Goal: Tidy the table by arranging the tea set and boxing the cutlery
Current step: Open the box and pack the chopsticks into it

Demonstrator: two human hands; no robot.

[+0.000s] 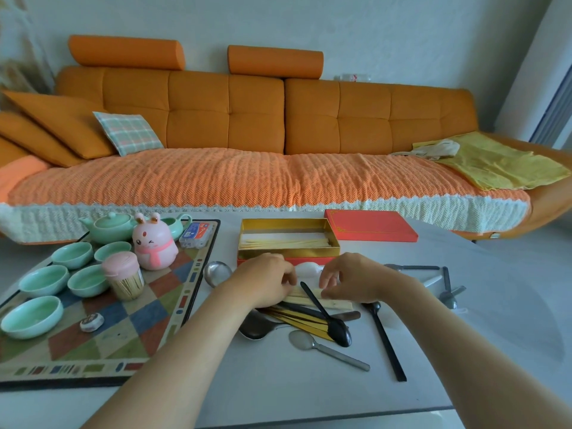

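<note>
Home living room: orange sofa (pixel 247 119) with cushions behind low table (pixel 278 385), tea set on mat (pixel 93 351)

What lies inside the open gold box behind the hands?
Inside the open gold rectangular box, several pale wooden sticks lie lengthwise on a white lining. The near wall hides the front strip of its floor.

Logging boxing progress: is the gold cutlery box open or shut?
Open: the gold cutlery box shows its inside, pale chopsticks in it, and the red lid lies beside it.
</note>
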